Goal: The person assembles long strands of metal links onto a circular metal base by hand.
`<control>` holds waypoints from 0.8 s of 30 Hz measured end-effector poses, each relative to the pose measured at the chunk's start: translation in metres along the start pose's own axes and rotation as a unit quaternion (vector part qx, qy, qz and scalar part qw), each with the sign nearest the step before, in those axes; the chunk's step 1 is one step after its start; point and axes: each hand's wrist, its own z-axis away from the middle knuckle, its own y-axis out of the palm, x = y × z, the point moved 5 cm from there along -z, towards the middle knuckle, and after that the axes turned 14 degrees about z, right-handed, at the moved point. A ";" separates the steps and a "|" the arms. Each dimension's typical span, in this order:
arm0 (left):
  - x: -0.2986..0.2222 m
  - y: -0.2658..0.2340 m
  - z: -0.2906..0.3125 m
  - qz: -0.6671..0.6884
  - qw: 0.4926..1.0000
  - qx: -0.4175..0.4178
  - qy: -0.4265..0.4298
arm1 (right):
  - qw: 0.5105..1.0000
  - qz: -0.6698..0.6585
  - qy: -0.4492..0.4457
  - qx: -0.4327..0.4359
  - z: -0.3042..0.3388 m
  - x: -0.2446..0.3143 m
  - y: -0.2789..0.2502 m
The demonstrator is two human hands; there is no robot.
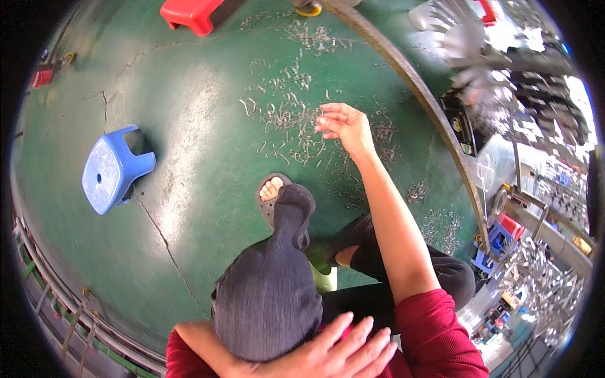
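My right hand (345, 130) reaches out over the green floor, its thumb and fingertips drawn together in a pinch. Whatever lies between the fingertips is too small to make out. Below and around that hand, many small curved metal hooks (290, 116) are scattered loosely on the floor. My left hand (337, 353) rests across my lap beside the raised knee, its fingers stretched out and slightly spread, with nothing in it. The left forearm wraps around the dark trouser leg.
A blue plastic stool (110, 170) stands at left, a red stool (192, 14) at the far edge. A curved-looking metal bar (409, 72) runs along the right. Beyond it hang bunches of shiny metal parts (545, 286), near a blue crate (495, 246). My sandalled foot (271, 192) is close to the hooks.
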 end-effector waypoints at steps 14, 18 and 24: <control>-0.041 -0.013 -0.110 -0.015 0.988 -0.150 0.044 | 0.937 0.299 -0.171 -0.064 0.212 0.166 -0.187; -0.061 -0.056 -0.136 -0.042 0.948 -0.315 0.025 | 0.916 0.176 -0.232 -0.276 0.247 0.179 -0.244; -0.065 -0.093 -0.159 0.011 0.824 -0.560 0.079 | 0.868 0.104 -0.250 -0.417 0.237 0.176 -0.280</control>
